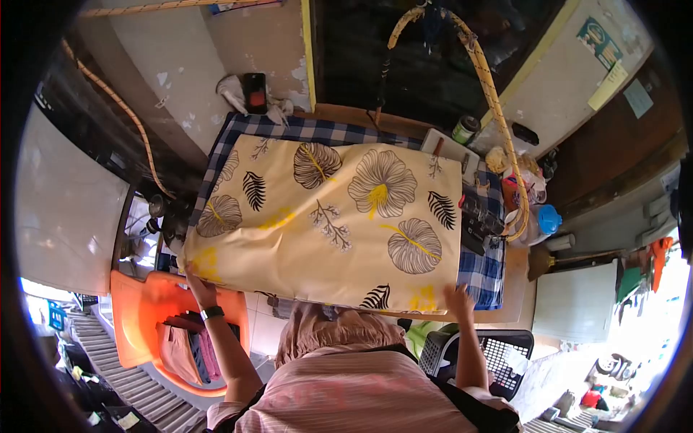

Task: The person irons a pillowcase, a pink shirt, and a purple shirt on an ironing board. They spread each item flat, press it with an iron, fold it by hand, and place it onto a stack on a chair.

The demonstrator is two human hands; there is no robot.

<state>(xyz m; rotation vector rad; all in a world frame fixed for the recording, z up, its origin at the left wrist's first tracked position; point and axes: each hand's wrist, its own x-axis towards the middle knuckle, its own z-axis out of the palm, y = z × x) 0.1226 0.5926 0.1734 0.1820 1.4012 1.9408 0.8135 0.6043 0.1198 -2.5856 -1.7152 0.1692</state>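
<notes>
A cream cloth [289,252] printed with leaves and flowers lies spread over a table with a blue checked cover [296,130]. At the cloth's near left corner is my left hand [200,286], a dark band on its wrist, its fingers closed on the edge. My right hand [460,302] is at the near right corner, fingers closed on the cloth there. A few soft wrinkles run across the cloth's left half.
On the right stand a black iron [476,224], a green can [465,129] and a blue-lidded container [548,219]. A yellow hose [491,86] arches overhead. An orange chair [137,317] holds folded clothes; a black basket [516,346] sits below right.
</notes>
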